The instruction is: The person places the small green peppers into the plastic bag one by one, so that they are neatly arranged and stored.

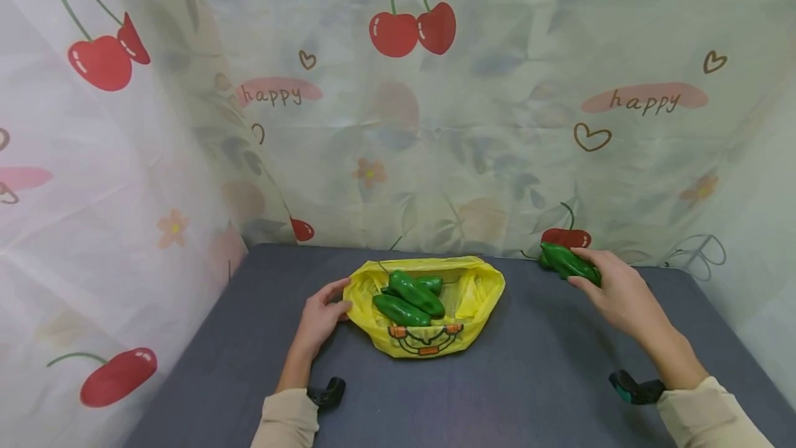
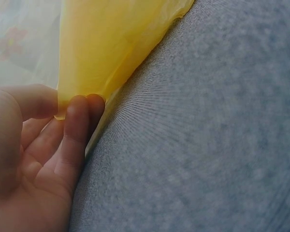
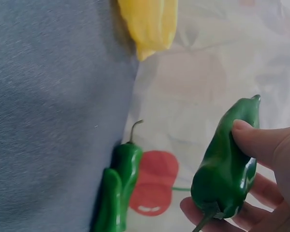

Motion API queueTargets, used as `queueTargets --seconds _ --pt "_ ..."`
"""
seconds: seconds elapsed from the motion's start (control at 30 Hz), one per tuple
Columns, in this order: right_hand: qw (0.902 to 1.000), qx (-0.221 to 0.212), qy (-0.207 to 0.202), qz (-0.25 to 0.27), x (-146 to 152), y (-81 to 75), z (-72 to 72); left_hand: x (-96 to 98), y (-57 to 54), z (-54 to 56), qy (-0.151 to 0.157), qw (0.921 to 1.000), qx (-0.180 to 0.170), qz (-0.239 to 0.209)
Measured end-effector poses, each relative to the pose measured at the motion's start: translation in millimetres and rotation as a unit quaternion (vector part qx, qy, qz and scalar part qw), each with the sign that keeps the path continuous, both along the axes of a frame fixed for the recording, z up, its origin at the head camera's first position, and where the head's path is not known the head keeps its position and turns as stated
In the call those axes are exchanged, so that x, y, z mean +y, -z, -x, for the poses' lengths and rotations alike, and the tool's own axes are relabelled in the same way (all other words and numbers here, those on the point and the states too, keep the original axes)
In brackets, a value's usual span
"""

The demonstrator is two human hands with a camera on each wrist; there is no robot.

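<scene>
A yellow plastic bag [image 1: 481, 303] lies with its mouth open, several green peppers [image 1: 413, 294] showing inside it. At the bag's left edge is my left hand [image 1: 320, 316]; in the left wrist view its thumb and fingers pinch the thin yellow plastic [image 2: 101, 48]. Off to the right, my right hand [image 1: 618, 292] holds another green pepper [image 3: 227, 164] between thumb and fingers, the stem pointing down in the right wrist view. Two more green peppers [image 3: 128, 162] lie side by side on the table below it, mostly hidden behind the hand and held pepper in the head view.
A dark grey cloth covers the table [image 1: 398, 399]. Behind it hangs a pale curtain [image 1: 435, 144] printed with cherries, hearts and words, and its folds continue along the left side. Each wrist wears a black strap device [image 1: 637, 389].
</scene>
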State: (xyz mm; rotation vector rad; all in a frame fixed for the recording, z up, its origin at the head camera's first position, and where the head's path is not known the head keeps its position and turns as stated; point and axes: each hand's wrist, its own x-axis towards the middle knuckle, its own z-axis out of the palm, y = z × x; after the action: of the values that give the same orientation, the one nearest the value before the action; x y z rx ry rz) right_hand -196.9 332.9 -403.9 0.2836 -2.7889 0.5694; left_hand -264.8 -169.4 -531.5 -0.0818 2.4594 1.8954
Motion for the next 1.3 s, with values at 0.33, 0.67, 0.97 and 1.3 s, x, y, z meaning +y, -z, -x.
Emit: queueTargets --seconds 0.33,0.67,0.97,1.3 --pt "0.9992 0.007 -0.037 -0.008 -18.6 -20.2 7.0 0.4 -0.2 -1.1 0.0 1.0 0.001 -0.004" --pt "0.9979 -0.008 -0.058 -0.03 -37.6 -37.0 16.2 0.4 -0.6 -0.5 0.001 1.0 0.001 -0.005" --pt "0.9959 -0.023 -0.084 -0.024 -55.3 -42.7 23.0 0.0 -1.3 -1.7 0.006 1.0 -0.002 -0.007" --pt "0.9912 -0.042 -0.121 -0.034 -79.0 -46.5 33.3 0.6 -0.5 -0.5 0.004 1.0 -0.003 -0.004"
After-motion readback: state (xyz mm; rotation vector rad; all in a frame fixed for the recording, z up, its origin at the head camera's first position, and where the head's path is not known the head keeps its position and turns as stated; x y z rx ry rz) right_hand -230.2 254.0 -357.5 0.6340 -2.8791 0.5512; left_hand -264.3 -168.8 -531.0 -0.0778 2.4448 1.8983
